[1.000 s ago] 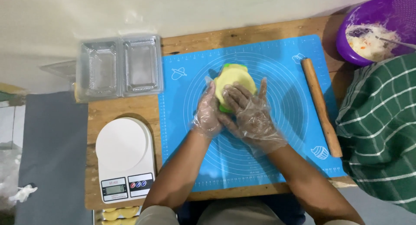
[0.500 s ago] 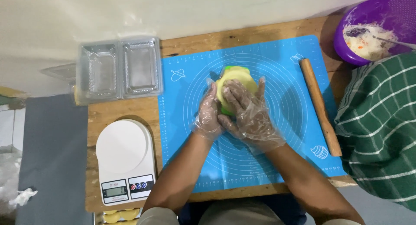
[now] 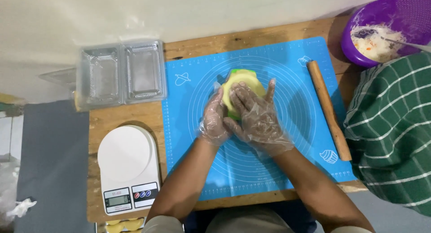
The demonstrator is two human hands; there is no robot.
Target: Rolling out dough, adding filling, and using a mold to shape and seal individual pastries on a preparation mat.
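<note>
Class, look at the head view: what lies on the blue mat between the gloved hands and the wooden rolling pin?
Nothing: in the head view that stretch of blue mat between the right hand and the rolling pin is bare.
</note>
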